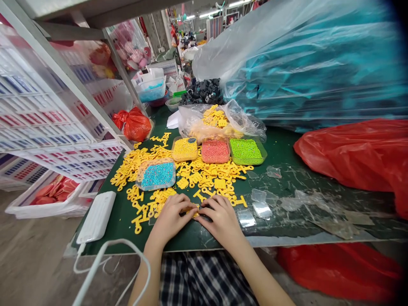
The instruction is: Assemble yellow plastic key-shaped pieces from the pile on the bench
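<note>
Near the front edge of the green table, my left hand [172, 214] and my right hand [220, 216] meet with fingertips close together. Both pinch a small yellow plastic piece [195, 211], mostly covered by my fingers, so its full shape is hidden. Just beyond my hands spreads a pile of similar yellow plastic pieces [219, 170], some with rings and T-shaped ends. On that pile rest clear trays of tiny beads: blue beads [158, 174], yellow beads [185, 149], red beads [215, 151] and green beads [246, 150].
A white power bank [97, 216] with a cable lies at the table's left. Clear plastic squares [262, 209] lie right of my hands. Behind the trays sits a plastic bag of yellow pieces [215, 119]. Red bags [353, 157] and wrapped teal goods [318, 63] fill the right side.
</note>
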`<state>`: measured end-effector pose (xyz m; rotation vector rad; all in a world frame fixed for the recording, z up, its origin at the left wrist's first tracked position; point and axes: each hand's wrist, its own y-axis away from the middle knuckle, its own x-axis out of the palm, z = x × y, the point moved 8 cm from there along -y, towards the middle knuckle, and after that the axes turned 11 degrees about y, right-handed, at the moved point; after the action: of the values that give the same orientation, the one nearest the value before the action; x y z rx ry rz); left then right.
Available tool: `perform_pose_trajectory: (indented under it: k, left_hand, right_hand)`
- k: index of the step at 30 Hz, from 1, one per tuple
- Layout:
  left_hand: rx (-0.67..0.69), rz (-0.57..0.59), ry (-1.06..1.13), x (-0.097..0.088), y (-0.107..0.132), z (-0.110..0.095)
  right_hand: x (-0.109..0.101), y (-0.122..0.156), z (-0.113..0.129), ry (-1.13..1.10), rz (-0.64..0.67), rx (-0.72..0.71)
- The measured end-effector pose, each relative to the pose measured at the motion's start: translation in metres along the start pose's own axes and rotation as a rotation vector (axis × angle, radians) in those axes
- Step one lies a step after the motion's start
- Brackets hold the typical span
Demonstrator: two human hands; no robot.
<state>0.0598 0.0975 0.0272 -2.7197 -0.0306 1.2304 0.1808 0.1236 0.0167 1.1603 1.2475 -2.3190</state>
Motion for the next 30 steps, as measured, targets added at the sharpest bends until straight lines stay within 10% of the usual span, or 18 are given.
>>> perform_pose_trajectory:
  k: [20, 25, 30]
  left_hand:
    - [0.045, -0.075, -0.004, 0.003, 0.017, 0.010]
    - [0.066, -0.103, 0.009, 0.002, 0.019, 0.007]
    - [0.180, -0.245, -0.011, -0.010, 0.024, -0.007]
  right_hand:
    - [-0.017, -0.008, -0.020, 0.019, 0.140, 0.017]
    - [-0.031, -0.068, -0.027, 0.158, 0.211, -0.117]
    - [0.010, -0.162, -0.026, 0.337, 0.459, -0.151]
